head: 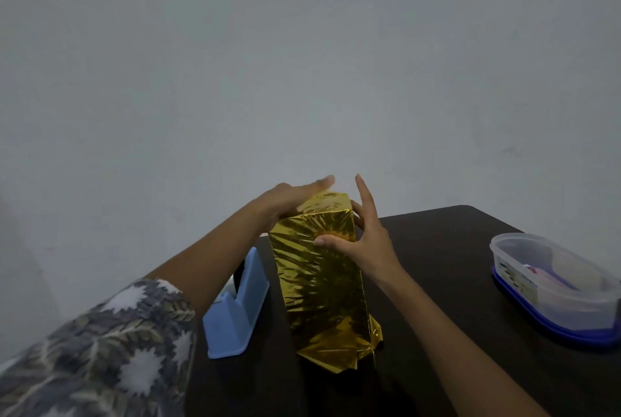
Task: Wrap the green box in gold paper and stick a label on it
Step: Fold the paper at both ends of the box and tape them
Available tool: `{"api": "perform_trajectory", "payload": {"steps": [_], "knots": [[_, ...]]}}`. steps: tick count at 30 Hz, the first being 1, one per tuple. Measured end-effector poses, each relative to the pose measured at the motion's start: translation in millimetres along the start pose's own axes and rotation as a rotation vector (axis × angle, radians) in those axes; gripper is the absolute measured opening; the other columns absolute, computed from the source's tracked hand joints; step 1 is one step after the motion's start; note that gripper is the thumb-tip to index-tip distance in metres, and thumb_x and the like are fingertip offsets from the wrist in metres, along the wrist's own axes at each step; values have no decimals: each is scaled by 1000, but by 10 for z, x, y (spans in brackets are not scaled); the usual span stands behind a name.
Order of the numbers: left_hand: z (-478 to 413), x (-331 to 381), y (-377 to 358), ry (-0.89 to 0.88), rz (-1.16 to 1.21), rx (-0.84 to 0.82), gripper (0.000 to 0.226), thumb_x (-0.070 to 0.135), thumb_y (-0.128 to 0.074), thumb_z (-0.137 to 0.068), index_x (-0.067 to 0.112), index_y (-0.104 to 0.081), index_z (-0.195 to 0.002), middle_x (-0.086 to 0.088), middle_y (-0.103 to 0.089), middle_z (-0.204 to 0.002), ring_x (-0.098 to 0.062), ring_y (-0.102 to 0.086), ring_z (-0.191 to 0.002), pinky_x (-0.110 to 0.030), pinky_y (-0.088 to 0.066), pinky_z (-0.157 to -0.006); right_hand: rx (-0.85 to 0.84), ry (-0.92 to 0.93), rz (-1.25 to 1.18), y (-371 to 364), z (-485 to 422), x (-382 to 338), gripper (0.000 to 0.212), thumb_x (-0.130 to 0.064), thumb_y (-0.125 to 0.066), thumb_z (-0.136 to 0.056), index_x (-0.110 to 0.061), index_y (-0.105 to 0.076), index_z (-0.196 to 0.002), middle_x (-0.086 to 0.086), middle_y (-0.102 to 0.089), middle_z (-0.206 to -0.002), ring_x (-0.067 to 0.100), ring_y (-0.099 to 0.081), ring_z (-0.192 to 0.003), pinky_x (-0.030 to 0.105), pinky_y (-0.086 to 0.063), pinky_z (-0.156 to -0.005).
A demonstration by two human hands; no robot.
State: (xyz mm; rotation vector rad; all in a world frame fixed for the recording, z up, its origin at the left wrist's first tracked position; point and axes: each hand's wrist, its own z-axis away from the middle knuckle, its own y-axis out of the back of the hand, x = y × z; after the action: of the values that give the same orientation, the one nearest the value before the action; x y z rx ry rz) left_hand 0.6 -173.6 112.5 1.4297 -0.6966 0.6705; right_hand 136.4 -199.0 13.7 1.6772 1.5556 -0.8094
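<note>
Gold-foil-wrapped tall box (319, 282) stands upright on the dark brown table (453, 248), between a light blue plastic tape dispenser (235, 312) and a clear oval plastic tub (571, 312). The left hand (289, 198), slightly blurred, lies with straight fingers against the box's upper left side. The right hand (363, 238) pinches its top right edge, thumb on the front face, forefinger raised.

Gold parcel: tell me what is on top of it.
The left hand lies flat on top of the gold parcel, fingers straight. The right hand grips its upper right edge. Whatever lies beneath the palm is covered.
</note>
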Motion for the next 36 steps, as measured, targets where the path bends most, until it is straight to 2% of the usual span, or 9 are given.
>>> {"api": "perform_trajectory", "payload": {"steps": [4,8,11,14,18,23,26,31,36], "knots": [[24,-353,256,19,301,5,36,47,-42,-97,16,-60,-91,-4,-58,-85,-16,-58,-75,-30,-48,-59,-81,-77,-177,140,13,96,134,-67,-81,-34,-48,-7,-144,-12,-30,-145,12,-28,-136,30,-36,-101],[22,-839,101,-180,545,-195,15,6,-56,-89,17,-68,-87,-5,-67,-76,-11,-62,-58,-23,-52,-51,-6,-244,-219,215,-7,244,158,-82,-72,-15,-42,6,-147,-5,-6,-159,21,-10,-145,45,-21,-113],[-7,-987,11,-269,675,-351,75,37,-88,-56,23,-57,-122,0,-69,-111,-17,-64,-103,-38,-55,-76,-38,-387,-230,218,-32,313,152,-82,-71,-27,-39,11,-147,-2,-5,-159,27,-11,-145,53,-18,-114],[20,-981,-184,-316,721,-482,95,52,-90,-43,19,-54,-124,-1,-68,-115,-17,-63,-108,-40,-53,-86,-46,-533,-360,187,-183,480,93,-60,-61,-78,-26,-12,-150,11,-28,-152,33,-41,-131,49,-38,-103],[112,-840,-372,-310,785,-269,87,51,-92,-35,13,-62,-108,-4,-72,-98,-22,-69,-92,-37,-57,-72,234,-413,-411,191,-203,336,50,-57,-50,-86,-14,-63,-108,15,-63,-110,28,-61,-97,40,-50,-87],[198,-791,-493,-341,754,32,78,46,-81,-55,23,-52,-124,-6,-65,-117,-22,-64,-107,-35,-57,-78,-55,-109,-137,279,58,-88,94,-89,-55,-47,-28,-50,-118,-15,-60,-105,2,-61,-97,8,-48,-70],[262,-752,-503,-439,659,90,107,69,-79,-47,35,-35,-139,4,-45,-140,-16,-46,-127,-41,-50,-94,-120,-76,-64,265,90,-3,105,-64,-77,-35,-40,-28,-126,-21,-48,-111,-3,-52,-101,7,-47,-67],[376,-399,-162,-683,436,240,28,12,-80,-70,19,-73,-96,4,-57,-125,-12,-50,-122,-27,-50,-91,-105,-97,-42,257,76,-9,103,-51,-79,-44,-36,-32,-134,-13,-47,-120,11,-46,-116,18,-45,-82],[339,-200,-10,-631,549,170,6,10,-75,-75,12,-77,-80,0,-74,-92,-10,-68,-87,-19,-52,-69,-128,-111,-57,255,91,-18,91,-38,-77,-54,-38,-30,-131,-17,-47,-115,8,-45,-110,12,-42,-75]]}}
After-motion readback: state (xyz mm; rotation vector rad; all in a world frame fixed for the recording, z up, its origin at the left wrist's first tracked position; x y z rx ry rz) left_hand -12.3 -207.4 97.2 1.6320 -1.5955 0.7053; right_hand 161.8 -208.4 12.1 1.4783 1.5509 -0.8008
